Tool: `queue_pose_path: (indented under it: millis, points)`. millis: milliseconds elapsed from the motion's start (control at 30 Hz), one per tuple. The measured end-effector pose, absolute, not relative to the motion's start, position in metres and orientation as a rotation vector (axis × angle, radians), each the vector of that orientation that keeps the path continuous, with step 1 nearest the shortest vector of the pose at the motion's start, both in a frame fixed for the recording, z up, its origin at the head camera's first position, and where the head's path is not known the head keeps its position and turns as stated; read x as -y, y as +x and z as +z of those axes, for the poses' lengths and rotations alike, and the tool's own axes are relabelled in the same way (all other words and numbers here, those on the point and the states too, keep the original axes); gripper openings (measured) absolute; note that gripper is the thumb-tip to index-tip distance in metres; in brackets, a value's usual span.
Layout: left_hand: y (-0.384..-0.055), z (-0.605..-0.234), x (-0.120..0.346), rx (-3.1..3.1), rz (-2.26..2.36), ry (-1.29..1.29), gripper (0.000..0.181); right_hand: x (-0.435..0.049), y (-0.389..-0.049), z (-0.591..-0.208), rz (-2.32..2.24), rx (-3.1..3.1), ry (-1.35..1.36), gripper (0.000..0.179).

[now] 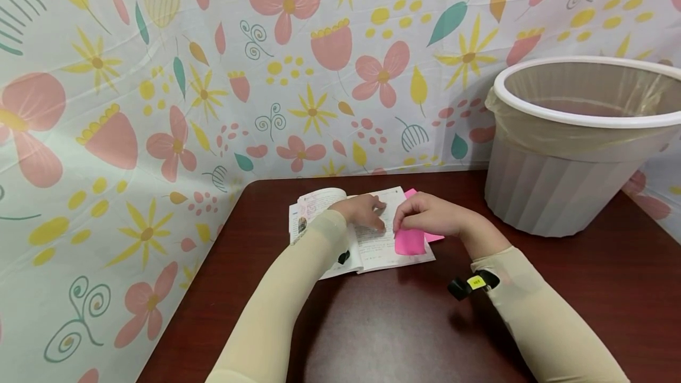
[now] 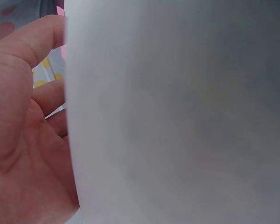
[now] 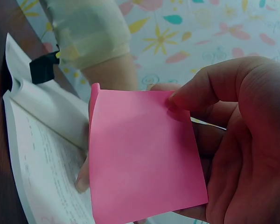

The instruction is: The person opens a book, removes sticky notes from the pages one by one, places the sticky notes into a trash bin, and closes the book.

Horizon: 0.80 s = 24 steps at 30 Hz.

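Observation:
A book [image 1: 372,247] lies spread on the table, its printed pages facing up. My right hand [image 1: 436,216] pinches a pink sticky note [image 3: 147,154] near one corner, thumb in front and fingers behind. In the head view the note hangs over the right-hand page. My left hand [image 1: 364,210] rests over the middle of the book with fingers loosely bent and nothing gripped. A blurred white page [image 2: 177,116] fills most of the left wrist view and hides part of the left fingers. More pink paper [image 1: 434,237] shows beyond the book's right edge, partly behind my right hand.
The dark reddish-brown table [image 1: 393,324] carries the book. A grey waste bin [image 1: 553,194] with a white rim and a clear liner stands at the back right. A flower-patterned cloth [image 1: 202,123] hangs behind and to the left.

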<state>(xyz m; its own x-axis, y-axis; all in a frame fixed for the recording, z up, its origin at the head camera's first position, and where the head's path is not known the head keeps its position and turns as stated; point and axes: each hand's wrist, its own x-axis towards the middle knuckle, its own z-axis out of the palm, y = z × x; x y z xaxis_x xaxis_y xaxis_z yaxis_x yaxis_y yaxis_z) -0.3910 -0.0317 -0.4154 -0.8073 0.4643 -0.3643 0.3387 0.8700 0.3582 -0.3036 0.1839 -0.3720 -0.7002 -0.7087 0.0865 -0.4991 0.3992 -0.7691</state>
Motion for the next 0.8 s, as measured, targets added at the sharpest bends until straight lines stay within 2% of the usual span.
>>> queue_pose_path:
  millis: [233, 567, 800]
  points:
    - [-0.392, -0.417, 0.034, -2.623, 0.364, 0.606, 0.074, -0.175, -0.294, -0.359, -1.146, -2.450, -1.225, 0.029]
    - [-0.391, -0.417, 0.035, -2.618, 0.372, 0.636, 0.072, -0.170, -0.278, -0.335, -1.203, -2.461, -1.282, 0.029]
    - [-0.394, -0.418, 0.035, -2.619, 0.349, 0.620, 0.071, -0.176, -0.268, -0.298, -1.135, -2.454, -1.324, 0.028]
